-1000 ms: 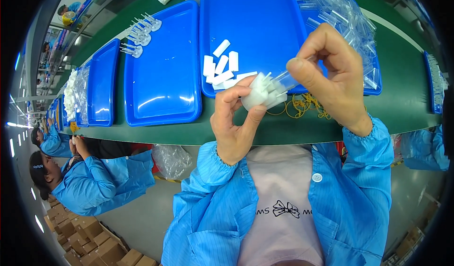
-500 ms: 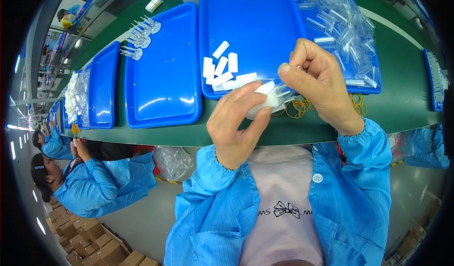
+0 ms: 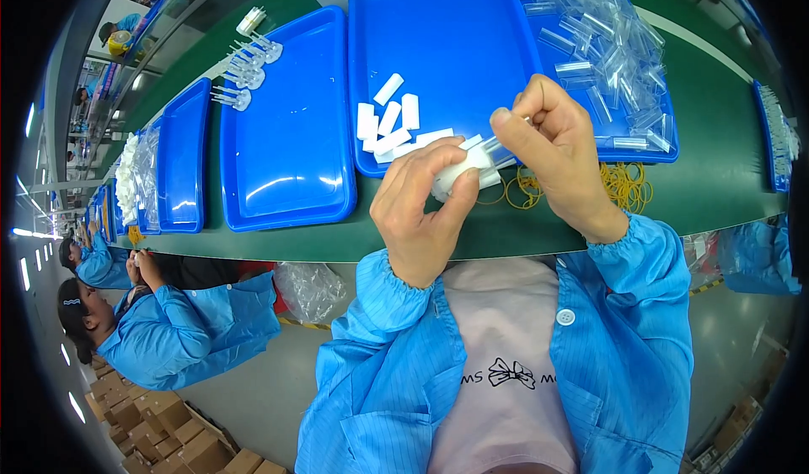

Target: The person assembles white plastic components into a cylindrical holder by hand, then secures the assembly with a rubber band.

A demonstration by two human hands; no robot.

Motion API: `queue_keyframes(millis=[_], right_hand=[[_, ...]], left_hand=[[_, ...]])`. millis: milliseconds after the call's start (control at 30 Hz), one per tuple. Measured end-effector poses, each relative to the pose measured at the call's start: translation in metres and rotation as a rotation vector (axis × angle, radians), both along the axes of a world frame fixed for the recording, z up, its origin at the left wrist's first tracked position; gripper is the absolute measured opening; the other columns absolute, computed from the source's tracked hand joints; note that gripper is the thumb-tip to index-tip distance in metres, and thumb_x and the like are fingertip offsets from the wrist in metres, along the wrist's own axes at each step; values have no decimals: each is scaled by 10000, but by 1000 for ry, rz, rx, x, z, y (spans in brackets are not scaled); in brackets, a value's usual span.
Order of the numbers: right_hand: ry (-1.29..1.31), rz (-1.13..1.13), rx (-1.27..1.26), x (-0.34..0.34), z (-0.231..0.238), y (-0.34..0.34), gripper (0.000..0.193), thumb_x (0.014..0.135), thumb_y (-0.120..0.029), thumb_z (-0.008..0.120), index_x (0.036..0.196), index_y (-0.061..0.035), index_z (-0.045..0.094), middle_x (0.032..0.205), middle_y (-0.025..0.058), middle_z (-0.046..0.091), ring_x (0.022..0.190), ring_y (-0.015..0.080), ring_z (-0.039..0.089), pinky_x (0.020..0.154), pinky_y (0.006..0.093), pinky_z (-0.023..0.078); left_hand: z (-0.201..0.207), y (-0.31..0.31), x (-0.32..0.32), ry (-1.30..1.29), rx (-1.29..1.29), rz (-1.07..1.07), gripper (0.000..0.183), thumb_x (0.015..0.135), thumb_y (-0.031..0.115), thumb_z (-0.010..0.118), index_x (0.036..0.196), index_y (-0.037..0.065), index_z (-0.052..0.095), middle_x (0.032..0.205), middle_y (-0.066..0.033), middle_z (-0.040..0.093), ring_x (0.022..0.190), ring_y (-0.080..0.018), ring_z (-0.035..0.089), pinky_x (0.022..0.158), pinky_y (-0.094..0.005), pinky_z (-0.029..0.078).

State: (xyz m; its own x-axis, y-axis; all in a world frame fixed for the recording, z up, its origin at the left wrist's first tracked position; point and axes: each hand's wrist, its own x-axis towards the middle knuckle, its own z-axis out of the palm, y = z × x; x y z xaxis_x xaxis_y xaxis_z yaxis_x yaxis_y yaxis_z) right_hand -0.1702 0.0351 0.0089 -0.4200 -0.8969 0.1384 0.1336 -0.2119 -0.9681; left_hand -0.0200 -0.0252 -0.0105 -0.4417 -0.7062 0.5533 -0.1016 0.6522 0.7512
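My left hand [image 3: 421, 208] is closed around a clear pronged plastic piece [image 3: 499, 152] with white sleeve-like pieces [image 3: 474, 159] on it, just in front of the middle blue tray [image 3: 447, 44]. Clear prongs point up and right out of that grip. My right hand [image 3: 560, 158] pinches thumb against forefinger at the prong tips. A thin, pale end shows there; how much of it the fingers hold is hidden. Several loose white cylinders [image 3: 389, 118] lie in the near left corner of the middle tray, close to my left fingers.
Clear plastic tubes [image 3: 602, 48] are heaped in the right blue tray. Yellow rubber bands [image 3: 625, 187] lie on the green table [image 3: 708, 175] below it. Clear pronged pieces [image 3: 244, 74] rest at the edge of another blue tray [image 3: 286, 145]. A co-worker [image 3: 173, 322] sits at left.
Both hands remain together over the tray's near edge. My right hand has shifted slightly left, and the held piece has tilted, its prongs now pointing more toward the right fingers.
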Motion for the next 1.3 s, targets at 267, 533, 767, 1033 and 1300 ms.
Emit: queue_keyframes(millis=[267, 533, 767, 1033, 1300], right_hand=[[92, -12, 2, -19, 3, 1, 180, 856, -149, 666, 808, -57, 519, 699, -37, 521, 613, -5, 400, 519, 165, 308], [376, -72, -34, -25, 4, 3, 159, 830, -153, 683, 831, -45, 566, 727, -25, 537, 623, 21, 415, 550, 180, 340], [323, 54, 26, -28, 26, 20, 176, 846, -115, 643, 986, -13, 612, 907, 35, 591, 838, 104, 527, 776, 244, 427], [348, -92, -38, -35, 13, 26, 147, 799, -66, 682, 931, -16, 641, 952, 64, 614, 927, 137, 556, 826, 260, 439], [595, -218, -148, -15, 12, 26, 118, 708, -32, 739, 793, -42, 658, 821, 41, 656, 948, 221, 564, 837, 332, 435]], left_hand=[[-3, -5, 12, 499, 899, -325, 497, 864, 76, 598, 1314, -30, 413, 1352, -140, 434, 1212, -215, 446, 985, -360, 388], [-19, 1, 2, 440, 1249, -388, 477, 903, 213, 595, 1291, -26, 451, 1248, -120, 544, 1138, -217, 540, 1001, -359, 417], [-17, -2, 6, 462, 1010, -315, 451, 892, 204, 612, 1266, -12, 482, 1207, -136, 571, 1097, -226, 568, 949, -373, 454], [-15, 3, 3, 457, 1036, -354, 449, 872, 203, 641, 1248, 1, 505, 1193, -136, 583, 1093, -223, 572, 944, -376, 458], [-14, 12, 3, 600, 1106, -259, 424, 819, 127, 702, 1198, -1, 561, 1148, -97, 594, 1031, -175, 562, 905, -322, 449]])
